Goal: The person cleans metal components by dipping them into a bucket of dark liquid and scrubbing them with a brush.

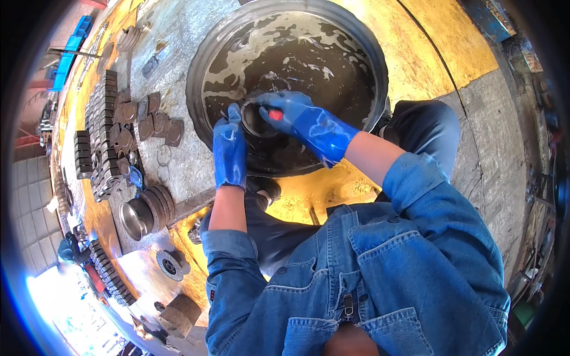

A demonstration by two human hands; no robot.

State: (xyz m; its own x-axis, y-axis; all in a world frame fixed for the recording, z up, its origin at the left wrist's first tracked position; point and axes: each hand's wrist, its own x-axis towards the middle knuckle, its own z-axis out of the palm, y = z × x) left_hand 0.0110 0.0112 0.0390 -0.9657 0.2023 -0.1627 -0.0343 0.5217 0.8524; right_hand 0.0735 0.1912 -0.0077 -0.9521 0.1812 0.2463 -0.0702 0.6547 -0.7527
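A wide round metal basin (199, 71) holds dark, foamy liquid. Over its near side I hold a dark round metal part (256, 121), ring-shaped with a hollow middle. My left hand (229, 148), in a blue rubber glove, grips the part's left rim. My right hand (291, 113), also blue-gloved, is closed on a small tool with a red handle (275, 115) and presses it against the part's top. The tool's working end is hidden by my fingers.
Left of the basin, rows of dark metal blocks (101, 118) and flat plates (148, 121) lie on the grey and yellow floor. A metal cylinder with stacked discs (142, 213) and a round toothed part (169, 265) sit near my left elbow. My knee (427, 127) is beside the basin's right.
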